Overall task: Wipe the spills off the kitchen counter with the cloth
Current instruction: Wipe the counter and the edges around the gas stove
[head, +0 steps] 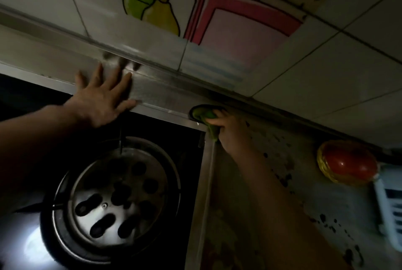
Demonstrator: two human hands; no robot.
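The light is dim. The right hand [230, 130] grips a green cloth [203, 114], fingers curled over the bunched, soft fabric, and presses it down at the far right corner of the stove, where the stove's steel frame meets the table [293, 193] just below the back wall. A fold of the cloth hangs out under the hand along the frame's edge. The left hand [102, 100] holds nothing: it lies flat, fingers straight and spread, on the brushed stainless-steel ledge [156, 93] that runs behind the stove. The table to the right of the stove has a pale, mottled surface peppered with dark specks and blotches; whether these are spills or its own pattern cannot be told. The stove top [187, 139] is black and glossy, and set in it is a round gas burner [117, 193] with a dished, shiny metal pan pierced by round and oblong holes, ringed by a dark band. Near the wall on the table sits a glossy red rounded thing with a yellow rim [348, 161], and just beside it a white slotted plastic basket [389, 200] whose contents are out of sight. The wall tiles [326, 69] are smooth and white, with cartoon decals in green, yellow and pink.
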